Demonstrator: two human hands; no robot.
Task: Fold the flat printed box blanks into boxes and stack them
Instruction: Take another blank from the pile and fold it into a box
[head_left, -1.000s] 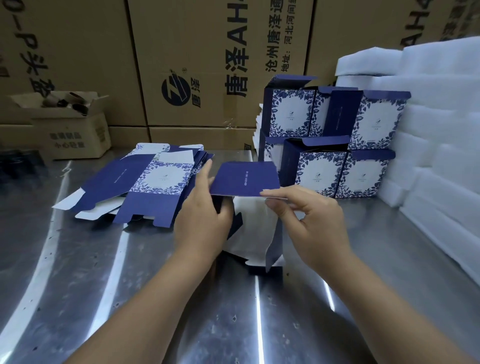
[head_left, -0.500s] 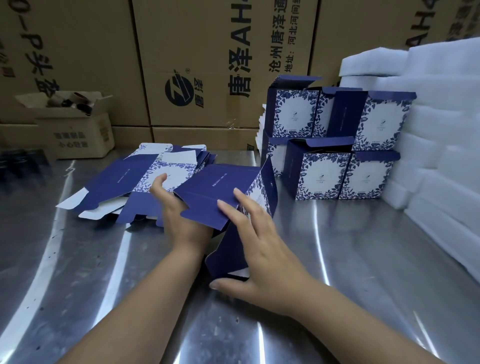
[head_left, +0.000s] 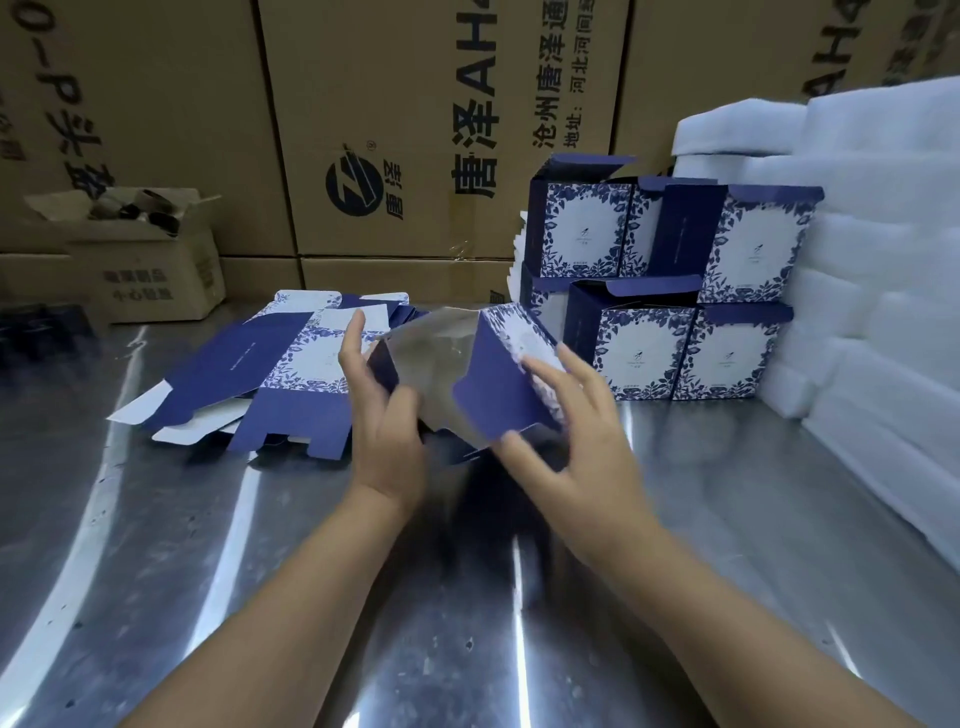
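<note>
Bright glare streaks, slight motion blur

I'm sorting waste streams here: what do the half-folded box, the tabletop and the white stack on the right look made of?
Half-folded box: thin printed card, matte blue outside and pale inside, bending along sharp creases.
Tabletop: likely stainless steel, judging by its bright streaked reflections and small scuffs.
White stack: probably soft foam sheets, judging by the rounded edges and dull, slightly fuzzy surface.
</note>
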